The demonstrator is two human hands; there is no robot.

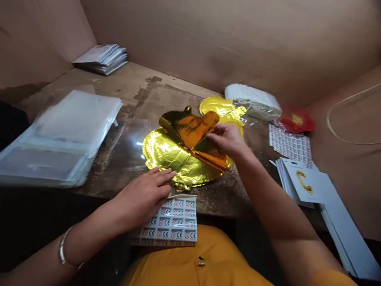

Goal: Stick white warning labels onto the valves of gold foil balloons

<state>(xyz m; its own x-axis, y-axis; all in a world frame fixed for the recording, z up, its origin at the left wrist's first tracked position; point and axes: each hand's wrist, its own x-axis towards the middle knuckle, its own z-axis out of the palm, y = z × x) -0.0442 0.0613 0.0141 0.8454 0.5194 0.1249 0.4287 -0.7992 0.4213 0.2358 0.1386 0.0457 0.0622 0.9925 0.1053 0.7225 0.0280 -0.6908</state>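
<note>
brown cardboard walls [238, 39] are standing around a worn wooden table [143, 93], and a stack of clear plastic sleeves [62, 135] is lying on its left side. a crinkled gold foil balloon [175, 159] is lying mid-table, near the table's front edge. the right hand [226, 139] is clamping the balloon's folded-up flap [190, 129] with its fingers. the left hand [143, 194] is resting on the balloon's lower edge, fingers together, not gripping. a white sheet of printed ce labels [166, 222] is sitting just below it.
</note>
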